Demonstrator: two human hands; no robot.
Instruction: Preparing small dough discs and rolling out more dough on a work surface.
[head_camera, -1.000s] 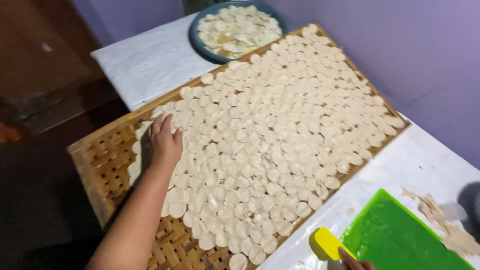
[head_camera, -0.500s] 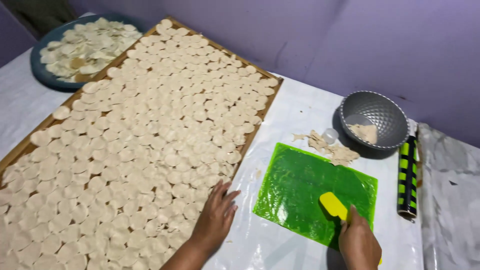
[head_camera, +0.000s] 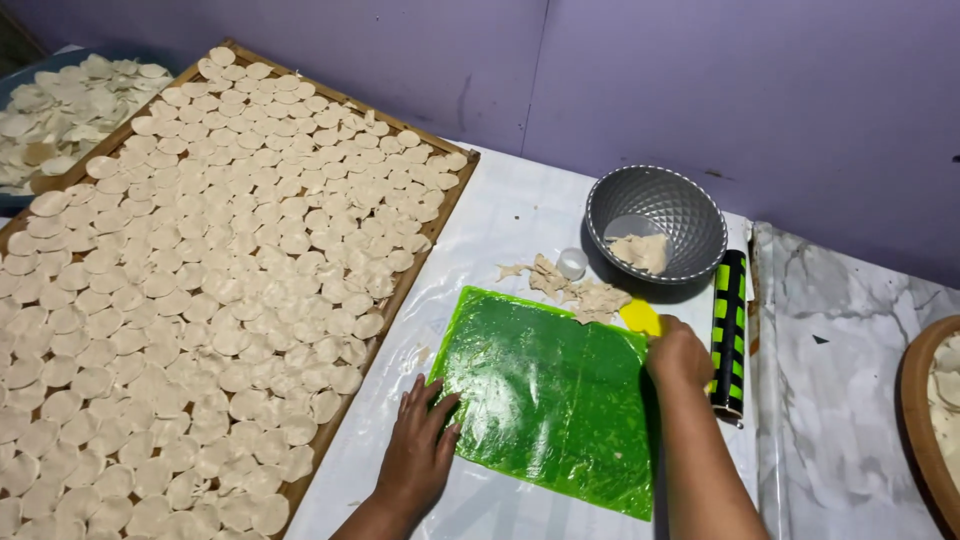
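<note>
A white plastic-covered table (head_camera: 520, 215) stands against a purple wall (head_camera: 740, 90). A woven tray (head_camera: 440, 225) on it is packed with thin, pale dough rounds (head_camera: 220, 260); a faceted grey bowl (head_camera: 655, 200) holds a lump of dough, with torn scraps (head_camera: 575, 290) just beside it and a black-and-green roller (head_camera: 728, 330) near. The left hand (head_camera: 418, 455) lies flat, fingers spread, pressing the near-left edge of the glossy green mat (head_camera: 550, 395). The right hand (head_camera: 680, 350) is closed around a yellow scraper (head_camera: 638, 316) at the mat's far-right corner, touching the scraps
</note>
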